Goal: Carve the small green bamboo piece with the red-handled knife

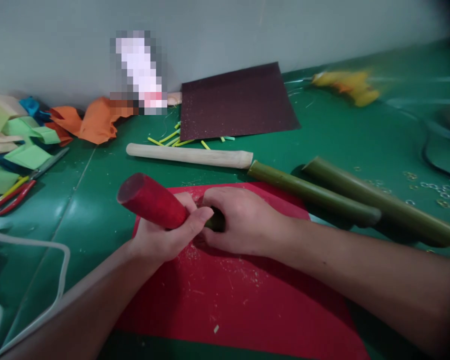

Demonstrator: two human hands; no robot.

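Note:
My left hand [168,235] is closed around a thick red cylinder [153,200], tilted with its dark flat end toward the upper left. Close against it, my right hand [243,215] curls its fingers around a dark green piece of bamboo [218,220], mostly hidden by the fingers. Whether the red cylinder and the bamboo piece are joined cannot be made out. Both hands are over a red sheet [225,300] strewn with fine shavings and bits.
Two green bamboo pieces [315,195] and a pale peeled stick [191,156] lie beyond my hands. A dark brown sheet [236,105] covers some yellow-green strips. Red-handled scissors [15,197], folded coloured paper [30,135] and a yellow glue gun [345,86] are around.

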